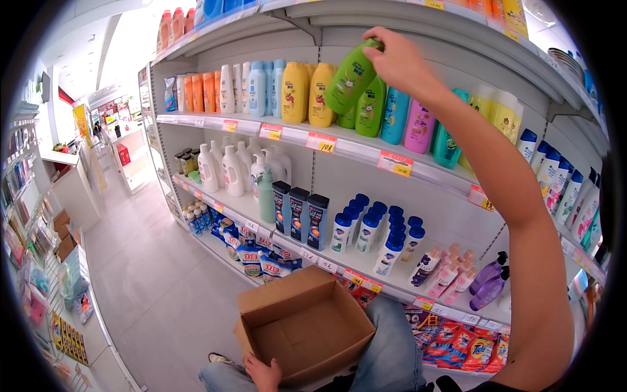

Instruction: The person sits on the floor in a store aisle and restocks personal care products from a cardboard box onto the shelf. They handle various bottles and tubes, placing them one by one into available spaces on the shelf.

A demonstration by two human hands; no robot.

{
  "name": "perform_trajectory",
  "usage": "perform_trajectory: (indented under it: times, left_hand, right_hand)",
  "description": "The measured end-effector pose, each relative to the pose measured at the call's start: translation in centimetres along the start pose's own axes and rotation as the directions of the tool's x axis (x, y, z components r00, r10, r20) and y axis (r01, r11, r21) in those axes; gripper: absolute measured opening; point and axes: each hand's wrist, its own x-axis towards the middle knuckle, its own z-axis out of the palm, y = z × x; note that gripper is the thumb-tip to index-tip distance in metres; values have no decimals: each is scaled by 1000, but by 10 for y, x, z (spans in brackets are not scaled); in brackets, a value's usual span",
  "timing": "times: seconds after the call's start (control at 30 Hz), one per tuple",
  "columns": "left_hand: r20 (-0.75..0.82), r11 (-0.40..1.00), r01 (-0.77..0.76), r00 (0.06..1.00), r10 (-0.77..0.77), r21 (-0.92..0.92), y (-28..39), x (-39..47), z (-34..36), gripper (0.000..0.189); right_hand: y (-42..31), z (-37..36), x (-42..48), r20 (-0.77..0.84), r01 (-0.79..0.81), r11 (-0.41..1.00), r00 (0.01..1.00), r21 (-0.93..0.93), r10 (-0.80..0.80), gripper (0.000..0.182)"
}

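Observation:
My right hand (394, 56) grips a green shampoo bottle (351, 77) by its cap end, tilted above the upper display shelf. Just behind and below it, another green bottle (371, 109) stands upright, with yellow bottles (295, 95) to the left and a blue bottle (393, 117) to the right. Down at my lap, my left hand (263, 371) rests on the near left edge of an open cardboard box (313, 338), fingers over its rim. The inside of the box shows bare cardboard. My left palm is hidden from view.
Dark Clear bottles (298, 215) and white blue-capped bottles (366, 232) stand on the shelf below. Detergent bags (254, 259) fill the bottom level. A higher shelf (343, 14) overhangs my right hand. Tiled floor (161, 294) runs left toward a facing rack (63, 294).

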Motion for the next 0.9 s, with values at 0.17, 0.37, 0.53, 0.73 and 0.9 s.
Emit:
perform_trajectory:
  times: [0.17,0.37,0.53,0.73,0.9]
  left_hand:
    - [-13,1000,-6,1000,6,-20,-1,-3,-6,80]
    - [20,999,38,999,-37,-26,5,-3,-15,81]
    - [24,996,43,999,-41,-82,10,-7,-18,82]
    - [16,999,23,1000,-23,-30,9,-5,-15,82]
    - [38,997,46,998,-44,-62,4,-6,-12,84]
  right_hand:
    - [23,45,29,206,-38,992,977,-117,62,35]
    - [37,84,36,260,-49,993,963,-110,76,38]
    - [30,95,28,195,-22,970,978,-242,71,34]
    - [34,97,21,244,154,930,967,-335,-72,31]
    - [25,94,13,243,112,921,970,-373,-20,35]
